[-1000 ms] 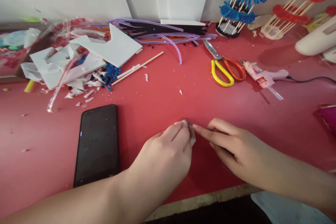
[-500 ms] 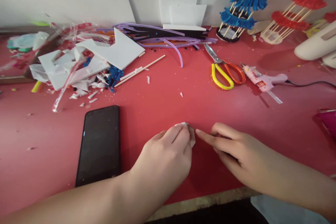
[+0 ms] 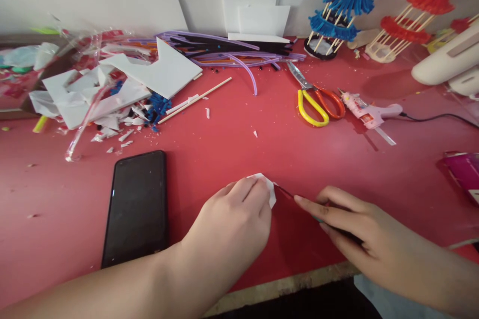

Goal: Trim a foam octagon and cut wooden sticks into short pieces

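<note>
My left hand [image 3: 234, 219] is closed over a small white piece of foam board [image 3: 272, 194] and presses it to the red tabletop. Only its angled far and right edges show past my fingers. From the right, my right hand [image 3: 348, 224] grips a slim craft knife [image 3: 285, 191] with the index finger stretched along it. The narrow dark blade points left, and its tip is at the right edge of the white piece. A speck of green handle shows under the fingers; the rest is hidden in my palm.
A black phone [image 3: 136, 209] lies left of my left hand. Beyond are white board scraps [image 3: 175, 72], purple and black pipe cleaners [image 3: 247, 60], scissors [image 3: 312, 107] and a pink glue gun [image 3: 370, 112] with a cord. Blue [image 3: 333, 27] and red [image 3: 404, 30] stick lanterns stand at back right.
My right hand has drawn back to the right, away from the white piece, so the knife's blade now shows. My left hand stays on the piece. The view has shifted slightly.
</note>
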Available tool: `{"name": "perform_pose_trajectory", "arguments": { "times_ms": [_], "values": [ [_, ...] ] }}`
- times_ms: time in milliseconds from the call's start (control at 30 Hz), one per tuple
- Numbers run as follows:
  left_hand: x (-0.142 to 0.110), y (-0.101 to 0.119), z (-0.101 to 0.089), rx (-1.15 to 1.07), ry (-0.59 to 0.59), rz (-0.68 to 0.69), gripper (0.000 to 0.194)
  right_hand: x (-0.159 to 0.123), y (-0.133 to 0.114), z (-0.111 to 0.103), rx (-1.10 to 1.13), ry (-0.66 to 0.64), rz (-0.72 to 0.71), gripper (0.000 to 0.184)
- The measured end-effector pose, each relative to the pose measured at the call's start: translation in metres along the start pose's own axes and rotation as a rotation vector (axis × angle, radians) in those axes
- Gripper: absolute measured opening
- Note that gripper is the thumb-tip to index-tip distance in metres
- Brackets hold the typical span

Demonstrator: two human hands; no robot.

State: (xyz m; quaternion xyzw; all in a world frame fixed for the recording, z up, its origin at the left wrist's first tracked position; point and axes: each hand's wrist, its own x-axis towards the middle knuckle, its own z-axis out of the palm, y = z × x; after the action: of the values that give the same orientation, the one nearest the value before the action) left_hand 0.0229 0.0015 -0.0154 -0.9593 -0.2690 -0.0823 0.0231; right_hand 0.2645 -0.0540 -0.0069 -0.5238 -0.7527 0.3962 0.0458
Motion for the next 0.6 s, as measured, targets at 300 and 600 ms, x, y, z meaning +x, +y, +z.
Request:
{"name": "perform_pose_trajectory", "arguments": {
  "times_ms": [300,600],
  "values": [
    [0.013,-0.037,-0.026,-0.137,0.117,-0.311,0.028,0.03,-0.002,-0.017,0.106,0.232,-0.161,0.054],
    [0.015,-0.07,-0.031,-0.619,0.014,-0.321,0.022,0.055,-0.007,-0.032,0.171,0.126,-0.353,0.057]
  ]
}}
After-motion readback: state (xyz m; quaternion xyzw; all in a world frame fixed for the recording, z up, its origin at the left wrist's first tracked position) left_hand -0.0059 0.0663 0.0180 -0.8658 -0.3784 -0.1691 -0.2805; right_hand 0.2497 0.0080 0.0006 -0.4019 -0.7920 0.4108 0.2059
